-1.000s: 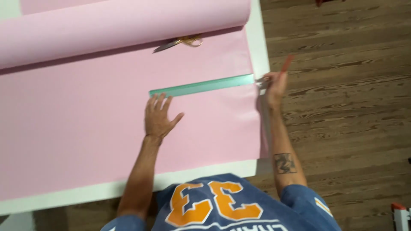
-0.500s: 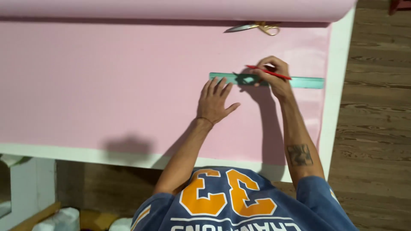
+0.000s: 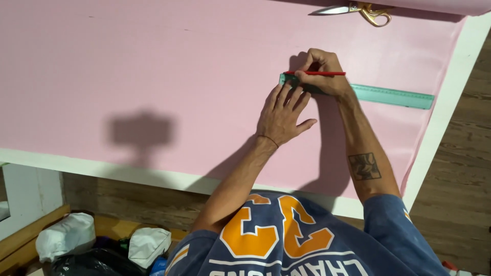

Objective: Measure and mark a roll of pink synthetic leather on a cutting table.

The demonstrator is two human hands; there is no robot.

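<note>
Since the earlier frame, both hands have gathered at the ruler's [image 3: 381, 94] near end: the right hand [image 3: 321, 71] now pinches a red pencil [image 3: 316, 73], its tip set against the ruler's edge, and the left hand [image 3: 283, 115] lies flat with fingers spread, fingertips just at that same end. The ruler lies on pink paper [image 3: 153, 76] that covers the white table [image 3: 450, 97], running from the hands out toward the paper's right border.

To draw well here, the flat hand should bear straight down so the ruler cannot pivot (only one end is pinned, so the far end looks free to swing). Keep the pencil leaned into the edge and pull it along with even, light pressure; thin paper may drag or wrinkle under a hard stroke.

Scissors [image 3: 358, 9] lie apart at the top edge, beside the paper's rolled part.
</note>
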